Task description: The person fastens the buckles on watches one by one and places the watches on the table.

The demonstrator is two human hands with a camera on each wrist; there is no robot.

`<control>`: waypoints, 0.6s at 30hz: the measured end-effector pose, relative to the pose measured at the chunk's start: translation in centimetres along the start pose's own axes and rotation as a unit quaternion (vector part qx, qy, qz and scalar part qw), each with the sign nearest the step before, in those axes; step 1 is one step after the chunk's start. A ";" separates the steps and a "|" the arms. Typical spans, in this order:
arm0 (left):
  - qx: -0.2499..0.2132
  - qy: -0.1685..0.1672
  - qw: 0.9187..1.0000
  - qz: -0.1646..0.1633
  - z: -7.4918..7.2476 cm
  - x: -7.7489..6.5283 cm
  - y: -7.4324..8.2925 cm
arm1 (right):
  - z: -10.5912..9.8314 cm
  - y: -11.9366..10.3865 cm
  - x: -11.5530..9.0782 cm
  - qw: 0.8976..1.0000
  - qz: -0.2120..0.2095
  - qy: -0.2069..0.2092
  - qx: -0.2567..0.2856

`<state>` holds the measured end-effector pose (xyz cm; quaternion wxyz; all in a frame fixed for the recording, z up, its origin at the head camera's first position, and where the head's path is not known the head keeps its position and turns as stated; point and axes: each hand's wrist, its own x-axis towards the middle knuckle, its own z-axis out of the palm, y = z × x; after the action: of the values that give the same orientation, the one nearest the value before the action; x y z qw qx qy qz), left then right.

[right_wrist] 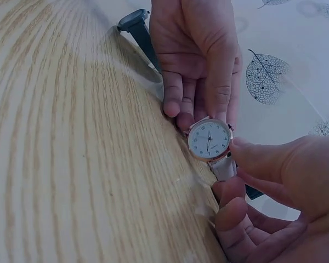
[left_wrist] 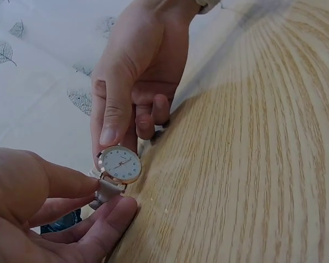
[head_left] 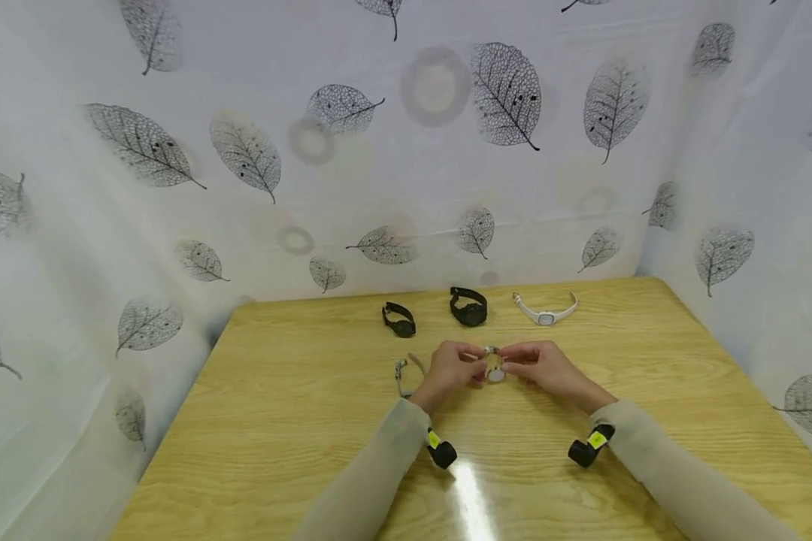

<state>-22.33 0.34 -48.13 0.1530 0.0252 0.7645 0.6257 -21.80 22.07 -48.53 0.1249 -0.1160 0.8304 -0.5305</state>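
Note:
A wristwatch (head_left: 495,374) with a round white dial, a rose-gold rim and a pale strap is held between both hands, above the table. My left hand (head_left: 452,370) pinches it from the left with thumb and fingers. From the other side my right hand (head_left: 543,366) grips it, thumb and fingers at the case and strap. In the left wrist view the watch dial (left_wrist: 120,163) faces up, tilted. Beside the left forearm lies another watch with a light strap (head_left: 398,373), partly hidden by that hand.
Along the back of the wooden table (head_left: 298,421) lie a small black watch (head_left: 401,328), a larger black watch (head_left: 472,314) and a white watch (head_left: 545,318) with its strap spread. Behind them hangs a leaf-patterned white curtain (head_left: 379,180), with more curtain at both sides.

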 end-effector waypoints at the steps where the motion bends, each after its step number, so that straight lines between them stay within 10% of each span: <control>1: 0.010 0.000 1.000 0.000 0.0 0.0 0.1 | 0.0 0.0 0.0 1.000 -0.001 -0.001 -0.003; 18: 0.048 0.007 0.999 0.021 0.0 -0.3 0.0 | 0.3 -0.5 -0.4 1.000 -0.018 0.003 -0.016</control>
<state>-22.08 0.24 -48.09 0.1329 0.0444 0.7940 0.5915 -21.33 21.79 -48.19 0.1109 -0.1318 0.8369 -0.5195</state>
